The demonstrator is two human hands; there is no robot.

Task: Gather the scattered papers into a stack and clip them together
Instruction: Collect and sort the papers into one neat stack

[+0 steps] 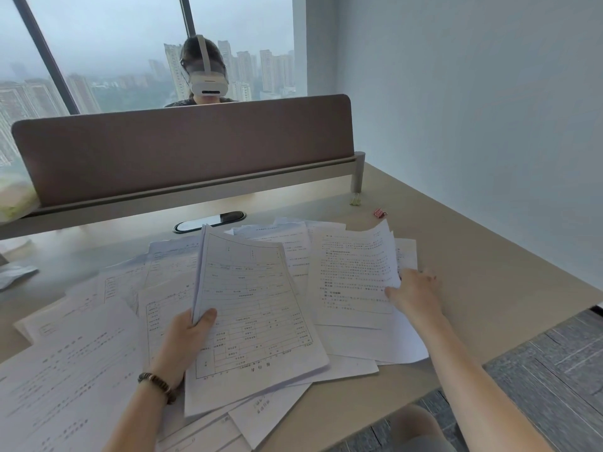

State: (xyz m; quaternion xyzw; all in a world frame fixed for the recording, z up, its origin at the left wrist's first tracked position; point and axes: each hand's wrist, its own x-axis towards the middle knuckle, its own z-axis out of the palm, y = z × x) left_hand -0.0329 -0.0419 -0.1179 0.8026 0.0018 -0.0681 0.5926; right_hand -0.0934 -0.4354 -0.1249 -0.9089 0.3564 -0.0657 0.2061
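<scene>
Fingers of your left hand (182, 337) curl around a gathered sheaf of papers (251, 305), thumb on top, keeping it raised at the centre. Your right hand (412, 293) pinches the edge of a printed sheet (352, 272) at three o'clock, likely lifting it to join. Loose papers (81, 353) spread toward nine o'clock; two binder clips (380, 213) wait at one o'clock.

Dim, flat daylight from hazy window (130, 44) (overcast), soft shadows, no glare; wide-angle bending at edges, left papers (65, 353) motion-blurred.
</scene>
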